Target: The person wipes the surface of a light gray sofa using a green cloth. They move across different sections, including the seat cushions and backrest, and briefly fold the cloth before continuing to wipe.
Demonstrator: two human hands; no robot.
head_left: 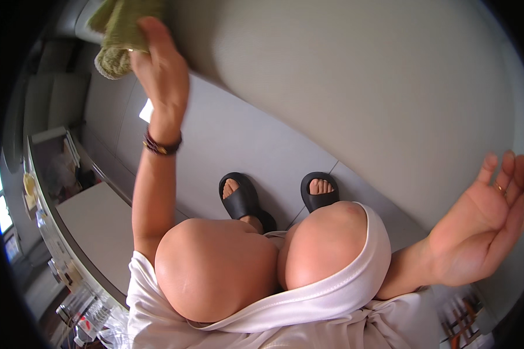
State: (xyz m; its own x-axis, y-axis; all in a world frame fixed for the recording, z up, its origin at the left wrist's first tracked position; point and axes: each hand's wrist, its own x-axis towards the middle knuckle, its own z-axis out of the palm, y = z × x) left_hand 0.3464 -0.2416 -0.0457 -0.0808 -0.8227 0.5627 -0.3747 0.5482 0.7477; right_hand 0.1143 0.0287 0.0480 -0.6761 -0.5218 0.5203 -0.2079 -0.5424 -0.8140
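Cloth (117, 41), green and soft, sits upper left of the frame, bunched in your left hand (162, 75); fingers clenched on its edge; light, floppy, grip a thick fold; right hand (488, 224) splayed, empty.

L hand (160, 70) raised up front, arm stretched, fingers closed in a grip. R hand (486, 224) out to side, palm open, fingers spread.

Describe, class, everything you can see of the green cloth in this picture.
The green cloth is a soft, bunched rag with a looped, towel-like look, olive-green, its lower edge rolled into a thick hem. It sits at the top left of the view, gripped by the left hand and pressed against the pale wall. Its upper part runs out of view.
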